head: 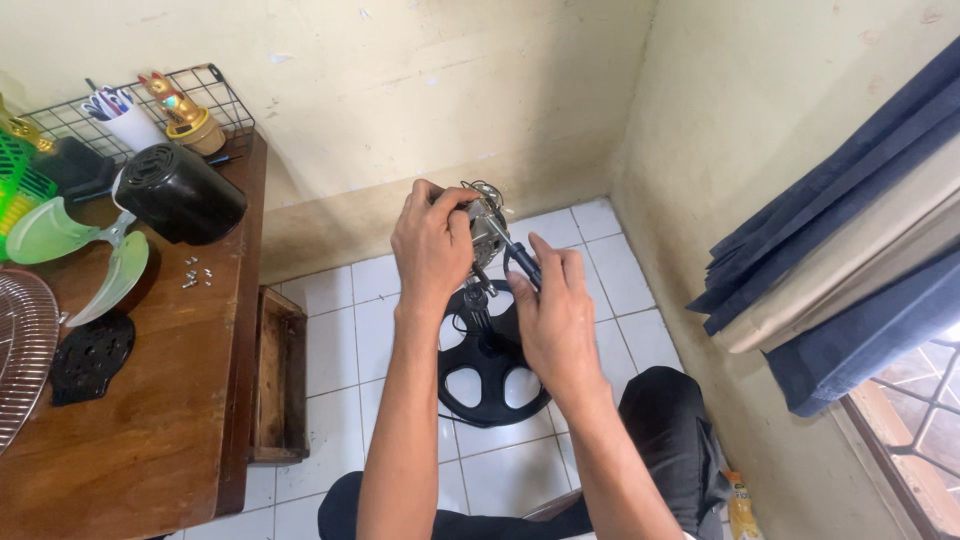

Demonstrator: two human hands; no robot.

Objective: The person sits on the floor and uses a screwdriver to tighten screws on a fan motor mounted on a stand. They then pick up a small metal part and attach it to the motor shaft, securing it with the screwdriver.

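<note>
At the centre of the frame the left hand is wrapped around a bare fan motor, fingers closed on its far side so that most of the motor is hidden; only its metal right edge and some wire loops at the top show. The right hand is closed around the dark handle of a screwdriver, whose shaft runs up-left to the motor; the tip is too small to make out. Below the hands the stand is mostly covered, ending in a round black base on the white tiles.

On the wooden table at left lie a black motor cover, green blades and small screws. A wire grille is cut off by the left edge.
</note>
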